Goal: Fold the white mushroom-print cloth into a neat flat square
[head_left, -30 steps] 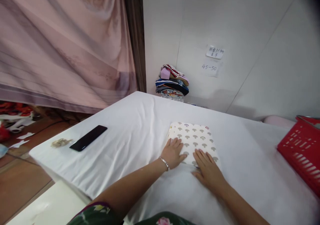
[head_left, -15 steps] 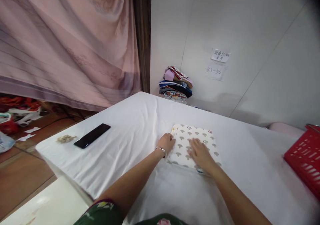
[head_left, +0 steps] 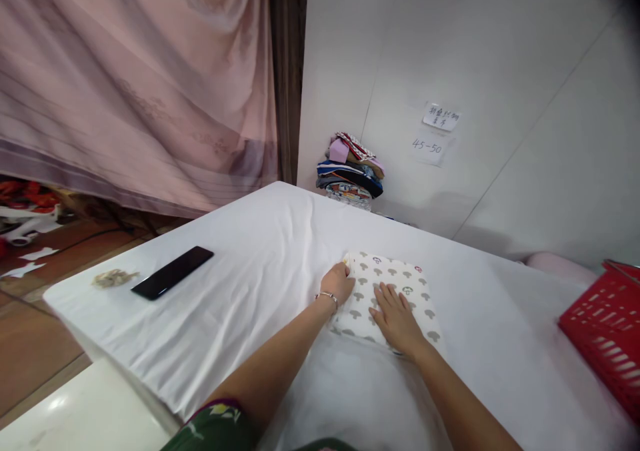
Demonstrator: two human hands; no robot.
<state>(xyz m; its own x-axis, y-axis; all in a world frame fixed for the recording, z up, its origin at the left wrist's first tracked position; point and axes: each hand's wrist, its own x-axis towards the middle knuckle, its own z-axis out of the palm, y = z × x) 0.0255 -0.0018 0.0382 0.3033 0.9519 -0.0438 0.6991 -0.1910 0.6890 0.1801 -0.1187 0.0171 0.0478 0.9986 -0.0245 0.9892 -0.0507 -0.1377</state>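
Observation:
A folded white cloth (head_left: 363, 284) with grey mushroom prints lies flat on the white-covered table (head_left: 260, 271), forming a neat, roughly square packet. My left hand (head_left: 338, 284), with a bracelet at its wrist, has its fingers curled at the packet's left edge and grips it there. Flat on top of the cloth, toward its near side, rests my right hand (head_left: 397, 317) with the fingers stretched out. The cloth's underside is hidden, and so are some of my left fingertips.
On the table's left part lie a black phone (head_left: 173, 273) and a small tan tangle (head_left: 114, 277). A red plastic basket (head_left: 607, 317) is at the right edge. Behind the table, folded fabrics (head_left: 351, 171) are stacked against the wall. A pink curtain (head_left: 150, 91) hangs at left.
My right hand, blurred before, now lies still and flat on the cloth, slightly nearer to me. My left hand keeps to the left edge. The view has shifted slightly.

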